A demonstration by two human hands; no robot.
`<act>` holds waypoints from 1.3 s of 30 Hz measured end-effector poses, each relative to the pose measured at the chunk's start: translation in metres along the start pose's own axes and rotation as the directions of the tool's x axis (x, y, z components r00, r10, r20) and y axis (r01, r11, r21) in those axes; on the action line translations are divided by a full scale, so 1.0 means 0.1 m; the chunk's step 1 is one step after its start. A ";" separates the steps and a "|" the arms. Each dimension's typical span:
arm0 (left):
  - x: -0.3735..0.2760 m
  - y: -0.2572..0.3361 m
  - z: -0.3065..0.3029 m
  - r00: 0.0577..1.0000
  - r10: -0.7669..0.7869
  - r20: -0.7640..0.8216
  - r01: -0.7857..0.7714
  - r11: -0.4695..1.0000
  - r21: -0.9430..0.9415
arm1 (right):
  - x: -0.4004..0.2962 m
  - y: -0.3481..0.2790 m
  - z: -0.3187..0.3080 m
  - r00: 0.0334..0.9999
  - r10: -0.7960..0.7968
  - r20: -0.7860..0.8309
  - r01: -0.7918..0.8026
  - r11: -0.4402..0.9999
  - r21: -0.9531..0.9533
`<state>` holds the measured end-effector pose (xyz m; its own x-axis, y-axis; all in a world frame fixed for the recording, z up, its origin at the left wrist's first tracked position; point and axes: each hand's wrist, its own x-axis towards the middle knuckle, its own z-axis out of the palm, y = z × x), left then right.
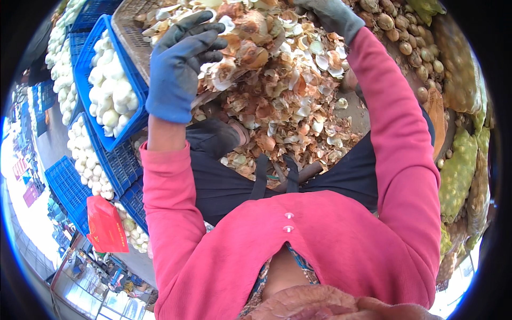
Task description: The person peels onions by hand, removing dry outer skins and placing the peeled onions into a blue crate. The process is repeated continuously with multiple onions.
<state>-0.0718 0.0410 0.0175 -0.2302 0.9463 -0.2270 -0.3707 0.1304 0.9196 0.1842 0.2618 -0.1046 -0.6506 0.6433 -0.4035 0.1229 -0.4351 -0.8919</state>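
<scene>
My left hand [182,66], in a blue and dark grey glove, is raised at the upper left above the heap of onion skins [280,92]. Its fingers are spread and slightly bent, with nothing seen in them. My right hand [330,14], in a grey glove, reaches to the top edge of the picture, at the far side of the heap beside unpeeled onions. Its fingertips are hard to see, so what it holds or touches cannot be told. Dry brown skins and white peel pieces lie between my knees.
At left, a blue plastic crate [140,86] holds peeled white onions [112,90]; more blue crates and a red bag [106,226] stand around it. A dirty plastic crate [130,36] adjoins the heap. Unpeeled onions [406,48] and filled mesh sacks [458,172] lie at right.
</scene>
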 end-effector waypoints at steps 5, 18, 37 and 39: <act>-0.07 -0.27 0.07 0.965 0.209 -0.155 -0.173 0.960 0.218 | -0.46 -0.45 0.40 0.901 -0.180 0.396 0.320 0.891 -0.322; -0.25 -0.34 -0.11 0.988 0.154 -0.016 -0.154 0.969 -0.193 | -1.26 -1.00 0.90 0.815 0.209 0.540 -0.052 0.955 -0.291; -0.38 -0.57 0.04 0.940 0.342 -0.013 -0.342 0.939 0.031 | -1.31 -0.59 1.18 0.716 -0.638 0.283 0.641 0.440 -0.629; -0.39 -0.64 0.03 0.932 0.364 0.002 -0.363 0.930 0.053 | -1.31 -0.52 1.20 0.658 -0.636 0.404 0.694 0.303 -0.653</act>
<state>-0.0368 -0.0039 -0.0312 -0.3471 0.9296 0.1236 -0.2137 -0.2068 0.9548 0.1734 0.1246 0.0187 -0.8086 0.4454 0.3844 0.0749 0.7260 -0.6836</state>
